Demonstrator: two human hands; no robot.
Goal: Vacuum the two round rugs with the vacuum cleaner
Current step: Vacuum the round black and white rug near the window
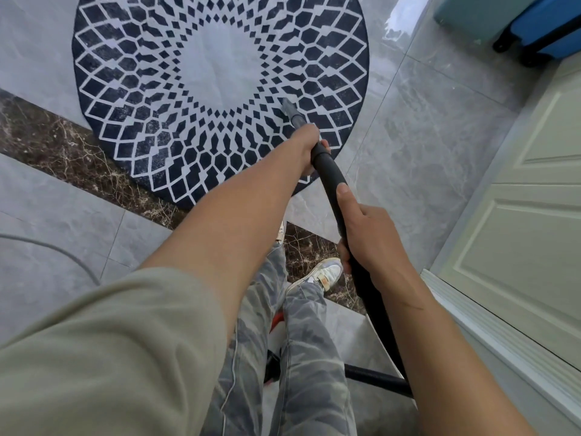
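Observation:
A round rug [151,89] with a dark blue and pale grey diamond pattern lies on the tiled floor ahead of me. The black vacuum wand [330,177] slants down to it, its grey nozzle tip [287,106] touching the rug's right part. My left hand [306,143] grips the wand near the nozzle. My right hand [364,231] grips the wand farther back, thumb lying along it. The ribbed black hose [377,377] runs off behind my legs. Only one rug is in view.
A cream panelled door [528,215] stands close on the right. A blue suitcase [540,23] sits at the top right. A grey cable [63,250] curves over the floor at the left. A dark marble strip [63,143] crosses the tiles. My shoe [323,273] is below the rug.

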